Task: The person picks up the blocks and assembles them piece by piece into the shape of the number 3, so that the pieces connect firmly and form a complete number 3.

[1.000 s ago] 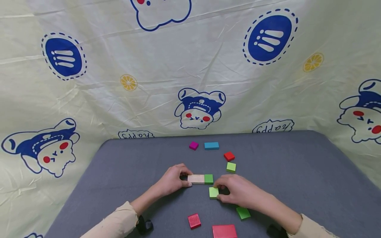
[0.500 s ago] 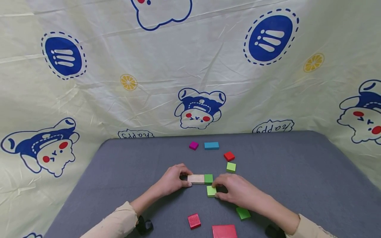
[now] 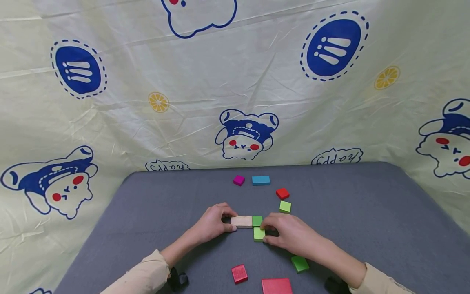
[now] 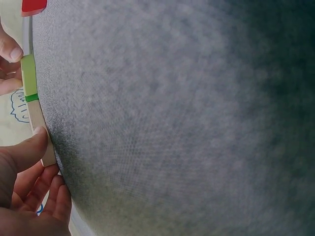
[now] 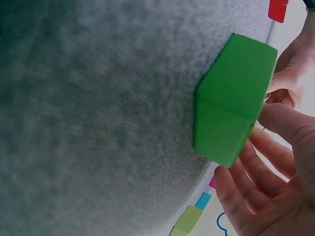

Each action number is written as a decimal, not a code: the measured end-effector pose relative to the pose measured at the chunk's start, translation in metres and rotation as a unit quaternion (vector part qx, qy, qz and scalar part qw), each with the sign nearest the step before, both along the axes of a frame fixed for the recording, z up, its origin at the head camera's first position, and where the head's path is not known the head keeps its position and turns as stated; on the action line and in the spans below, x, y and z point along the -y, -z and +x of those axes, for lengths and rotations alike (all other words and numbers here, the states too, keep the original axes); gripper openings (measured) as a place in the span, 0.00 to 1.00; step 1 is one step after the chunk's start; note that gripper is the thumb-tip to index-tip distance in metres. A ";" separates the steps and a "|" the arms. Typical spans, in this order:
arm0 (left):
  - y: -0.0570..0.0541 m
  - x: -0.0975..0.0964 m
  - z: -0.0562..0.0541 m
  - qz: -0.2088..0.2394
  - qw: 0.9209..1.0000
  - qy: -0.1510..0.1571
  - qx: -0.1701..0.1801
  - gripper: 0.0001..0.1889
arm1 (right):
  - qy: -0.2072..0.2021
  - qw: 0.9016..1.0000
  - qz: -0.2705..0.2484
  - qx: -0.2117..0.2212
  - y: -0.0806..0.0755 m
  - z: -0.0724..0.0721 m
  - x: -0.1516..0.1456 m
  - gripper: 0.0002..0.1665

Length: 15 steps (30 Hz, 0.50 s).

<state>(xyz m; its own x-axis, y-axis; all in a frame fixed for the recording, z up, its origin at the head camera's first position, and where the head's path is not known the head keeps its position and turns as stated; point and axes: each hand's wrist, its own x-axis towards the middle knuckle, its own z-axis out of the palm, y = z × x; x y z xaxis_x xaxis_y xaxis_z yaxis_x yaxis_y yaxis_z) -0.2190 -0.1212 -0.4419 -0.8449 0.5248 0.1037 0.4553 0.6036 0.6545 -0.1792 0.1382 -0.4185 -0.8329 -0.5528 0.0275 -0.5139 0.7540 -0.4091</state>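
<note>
My left hand (image 3: 214,219) pinches the left end of a pale wooden block (image 3: 241,222) lying on the grey table. A small green block (image 3: 257,221) sits end to end with it on the right. Thumb and fingertips of my right hand (image 3: 291,232) pinch a light green block (image 3: 258,234), which is right at the near side of the green one. In the left wrist view, the thumb lies on the face of the wooden block (image 4: 39,120), with the light green block (image 4: 29,73) beyond. A loose green block (image 5: 236,93) covers the pinch in the right wrist view.
Nearer me lie a red square block (image 3: 240,273), a large red block (image 3: 277,286) and the loose green block under my right wrist. Farther back are a second light green block (image 3: 285,206), a red (image 3: 282,193), a blue (image 3: 260,180) and a magenta block (image 3: 239,180). A printed curtain (image 3: 198,73) hangs behind.
My right hand has slid the light green block slightly left and away from me, up to the green block. My left hand and the wooden block have stayed in place.
</note>
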 end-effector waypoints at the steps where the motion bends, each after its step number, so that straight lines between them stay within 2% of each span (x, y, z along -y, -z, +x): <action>1: 0.000 0.000 0.000 0.000 1.000 0.000 0.000 0.12 | 0.000 1.000 0.000 -0.001 0.000 0.000 0.000 0.13; 15: 0.001 0.000 -0.001 0.000 1.000 -0.004 0.003 0.11 | 0.003 1.000 -0.001 -0.008 0.000 -0.001 0.002 0.13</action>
